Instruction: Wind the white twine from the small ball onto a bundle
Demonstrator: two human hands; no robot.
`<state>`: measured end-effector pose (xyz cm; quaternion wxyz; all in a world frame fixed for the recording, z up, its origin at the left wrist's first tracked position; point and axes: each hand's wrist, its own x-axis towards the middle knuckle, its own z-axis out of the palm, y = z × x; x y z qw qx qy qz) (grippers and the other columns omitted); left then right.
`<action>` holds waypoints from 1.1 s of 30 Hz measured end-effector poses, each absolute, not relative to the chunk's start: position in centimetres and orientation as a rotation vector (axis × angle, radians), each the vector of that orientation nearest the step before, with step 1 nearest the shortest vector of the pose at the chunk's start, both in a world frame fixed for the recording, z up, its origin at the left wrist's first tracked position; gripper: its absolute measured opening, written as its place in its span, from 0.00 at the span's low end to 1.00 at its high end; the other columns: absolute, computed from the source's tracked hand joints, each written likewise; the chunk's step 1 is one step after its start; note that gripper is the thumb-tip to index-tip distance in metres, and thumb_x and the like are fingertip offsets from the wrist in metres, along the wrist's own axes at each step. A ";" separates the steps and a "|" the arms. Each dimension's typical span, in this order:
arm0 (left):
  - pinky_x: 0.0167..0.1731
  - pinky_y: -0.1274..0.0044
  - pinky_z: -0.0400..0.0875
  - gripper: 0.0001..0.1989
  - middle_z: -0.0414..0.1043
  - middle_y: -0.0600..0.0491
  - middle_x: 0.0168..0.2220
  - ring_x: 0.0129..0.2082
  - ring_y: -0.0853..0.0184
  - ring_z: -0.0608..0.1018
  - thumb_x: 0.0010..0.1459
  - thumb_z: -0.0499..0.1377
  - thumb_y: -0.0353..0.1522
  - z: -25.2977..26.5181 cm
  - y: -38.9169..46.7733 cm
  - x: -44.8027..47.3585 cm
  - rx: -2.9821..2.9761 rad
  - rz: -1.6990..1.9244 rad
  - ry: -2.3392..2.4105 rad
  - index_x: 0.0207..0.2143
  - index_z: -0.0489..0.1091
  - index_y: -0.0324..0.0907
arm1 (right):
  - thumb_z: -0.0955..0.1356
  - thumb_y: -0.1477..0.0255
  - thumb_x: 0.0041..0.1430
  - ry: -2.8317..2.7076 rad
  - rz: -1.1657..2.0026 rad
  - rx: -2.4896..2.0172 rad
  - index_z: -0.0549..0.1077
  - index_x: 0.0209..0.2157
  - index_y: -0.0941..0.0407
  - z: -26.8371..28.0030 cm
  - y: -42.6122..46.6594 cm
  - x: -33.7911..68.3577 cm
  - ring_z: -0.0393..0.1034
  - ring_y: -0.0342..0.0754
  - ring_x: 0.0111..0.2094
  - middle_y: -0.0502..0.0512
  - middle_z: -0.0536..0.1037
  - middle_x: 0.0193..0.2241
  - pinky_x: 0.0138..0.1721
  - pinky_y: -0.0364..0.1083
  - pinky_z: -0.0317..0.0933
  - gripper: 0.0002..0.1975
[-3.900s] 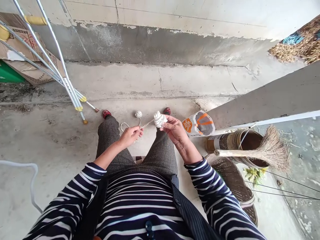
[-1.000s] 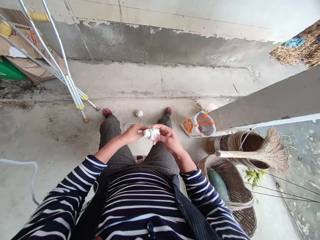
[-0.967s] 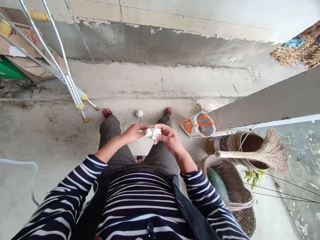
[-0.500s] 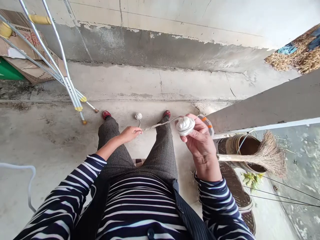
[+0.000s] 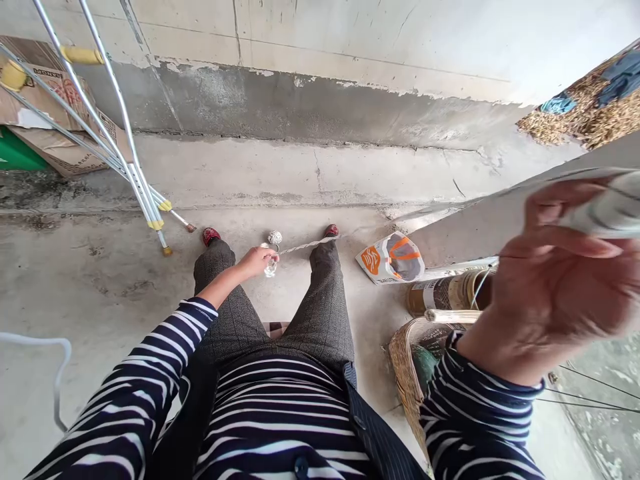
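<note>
My left hand (image 5: 257, 261), closed in a pinch, holds a twisted white cord (image 5: 307, 245) above the floor between my knees. A small pale, clear-looking bit (image 5: 271, 269) hangs just below its fingers; I cannot make out what it is. On the floor beyond, between my feet, lies a small white ball of cord (image 5: 275, 237). My right hand (image 5: 560, 280) is raised close to the camera at the far right, its fingers wrapped round a larger wound ball of white cord (image 5: 617, 207), blurred and partly cut off by the frame edge. The cord stretches rightward between the hands.
Metal crutches (image 5: 123, 147) lean at the left before cardboard boxes (image 5: 75, 100). Right of my legs are a white and orange bag (image 5: 373, 261), a bucket (image 5: 417, 298) and a woven basket (image 5: 400, 357). A broom handle (image 5: 450, 316) crosses above the basket.
My right hand has swung far right and closer to the camera with the wound ball, lengthening the cord. The left hand has shifted slightly left. The bag and basket have come into fuller view.
</note>
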<state>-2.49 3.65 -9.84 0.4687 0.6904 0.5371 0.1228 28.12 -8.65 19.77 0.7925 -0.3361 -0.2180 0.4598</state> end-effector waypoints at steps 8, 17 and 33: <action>0.47 0.75 0.73 0.21 0.78 0.50 0.54 0.47 0.63 0.80 0.59 0.53 0.23 -9.7 6.0 -3.1 1.854 0.441 1.444 0.51 0.77 0.43 | 0.58 0.79 0.68 -0.424 0.975 -0.559 0.81 0.35 0.45 20.6 -11.0 27.3 0.82 0.41 0.39 0.36 0.85 0.40 0.21 0.28 0.67 0.23; 0.54 0.68 0.74 0.22 0.75 0.45 0.58 0.56 0.57 0.77 0.62 0.57 0.28 -8.7 5.0 -1.1 1.727 0.454 1.469 0.58 0.72 0.43 | 0.74 0.81 0.46 -0.790 1.103 -0.802 0.81 0.39 0.51 17.6 -8.3 23.6 0.74 0.39 0.38 0.49 0.80 0.36 0.19 0.27 0.64 0.18; 0.27 0.79 0.67 0.15 0.79 0.53 0.30 0.21 0.71 0.71 0.64 0.51 0.30 -6.7 -0.9 1.6 1.706 0.419 1.056 0.39 0.79 0.40 | 0.75 0.76 0.49 -0.840 1.029 -0.962 0.79 0.34 0.48 15.9 -5.9 23.8 0.72 0.44 0.38 0.49 0.79 0.41 0.25 0.38 0.69 0.11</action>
